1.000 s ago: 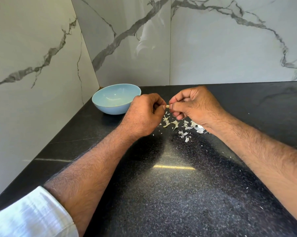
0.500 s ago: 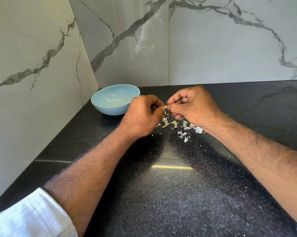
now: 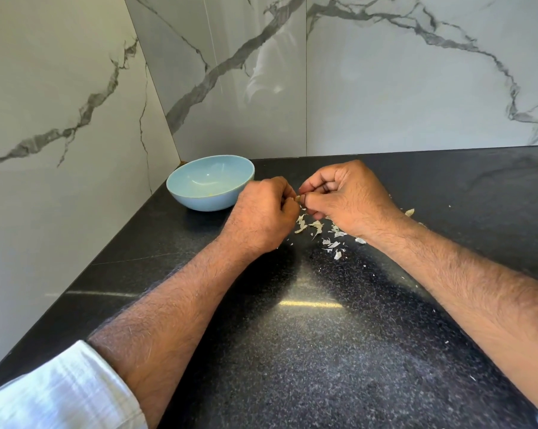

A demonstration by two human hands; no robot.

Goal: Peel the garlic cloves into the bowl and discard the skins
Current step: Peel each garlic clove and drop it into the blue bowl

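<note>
Because the garlic clove (image 3: 298, 198) is small, light and slick once bared, it looks best held at its two ends, which is how the person has it: the left hand (image 3: 263, 213) pinches one side and the right hand (image 3: 343, 199) pinches the other, both grips closed on it above the black table (image 3: 308, 351). Only a pale sliver shows between the fingers, so how much skin remains is hard to tell. The dry skins (image 3: 318, 230) lie scattered beneath; they seem brittle and papery. The blue bowl (image 3: 210, 183) stands just beside the left hand.
</note>
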